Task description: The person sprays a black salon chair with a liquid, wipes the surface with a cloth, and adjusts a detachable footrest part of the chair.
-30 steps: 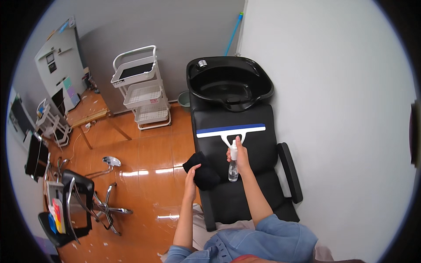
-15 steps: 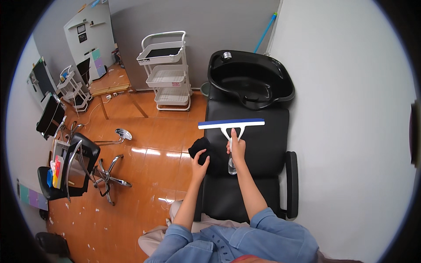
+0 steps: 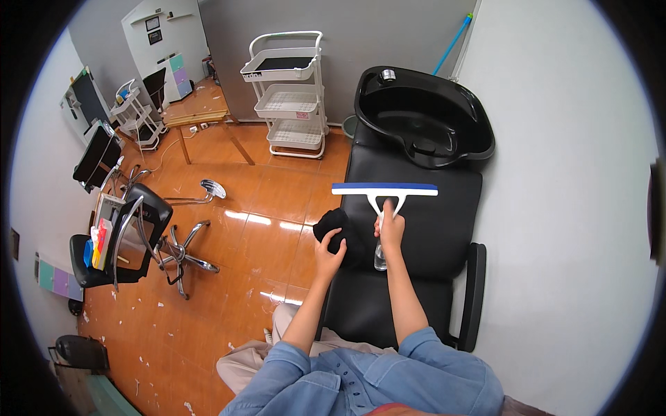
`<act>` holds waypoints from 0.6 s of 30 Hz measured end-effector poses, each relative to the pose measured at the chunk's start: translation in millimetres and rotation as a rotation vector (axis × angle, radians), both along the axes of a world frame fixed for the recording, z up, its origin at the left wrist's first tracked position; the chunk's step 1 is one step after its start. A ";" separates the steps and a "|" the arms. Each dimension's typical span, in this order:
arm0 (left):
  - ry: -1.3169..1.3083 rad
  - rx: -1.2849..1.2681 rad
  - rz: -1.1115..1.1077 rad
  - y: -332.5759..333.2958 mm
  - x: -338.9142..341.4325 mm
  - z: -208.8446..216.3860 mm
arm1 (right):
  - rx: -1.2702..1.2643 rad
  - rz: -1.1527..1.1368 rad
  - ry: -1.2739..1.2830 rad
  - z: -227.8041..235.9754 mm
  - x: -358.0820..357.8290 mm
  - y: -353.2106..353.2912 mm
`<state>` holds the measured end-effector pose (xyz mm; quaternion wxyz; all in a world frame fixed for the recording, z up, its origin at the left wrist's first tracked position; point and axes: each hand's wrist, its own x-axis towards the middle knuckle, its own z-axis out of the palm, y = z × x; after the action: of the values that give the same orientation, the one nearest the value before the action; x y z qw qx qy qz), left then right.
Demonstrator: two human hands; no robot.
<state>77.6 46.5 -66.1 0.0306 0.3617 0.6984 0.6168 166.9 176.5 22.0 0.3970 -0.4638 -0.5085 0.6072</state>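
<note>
My right hand [image 3: 390,229] is closed around the handle of a squeegee [image 3: 384,188], white with a long blue blade, held over the black reclining chair [image 3: 433,239]. A clear bottle-like part [image 3: 380,259] sticks out below that fist. My left hand [image 3: 331,256] grips a bunched black cloth [image 3: 330,220] by the chair's left side, thumb and fingers curled on it. Cloth and chair are both black, so the cloth's right edge is hard to make out. The squeegee blade lies level, apart from the cloth.
A black wash basin [image 3: 424,114] with a chrome tap sits at the chair's far end. Left of it stands a white three-tier trolley [image 3: 288,104]. A swivel chair [image 3: 125,243] holding colourful items is further left. White scraps litter the orange tiled floor [image 3: 229,277].
The view has shifted, so the room and both hands appear further right and most things slightly higher. Both hands keep the same grips on the squeegee and the cloth.
</note>
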 end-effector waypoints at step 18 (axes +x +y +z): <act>-0.180 0.018 -0.048 10.1 12.9 3.5 | -0.025 -0.162 0.020 -11.9 101.1 25.2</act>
<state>90.5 56.5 -62.6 0.1048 0.3218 0.6783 0.6522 267.9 201.7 10.1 0.4439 -0.5025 -0.4575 0.5840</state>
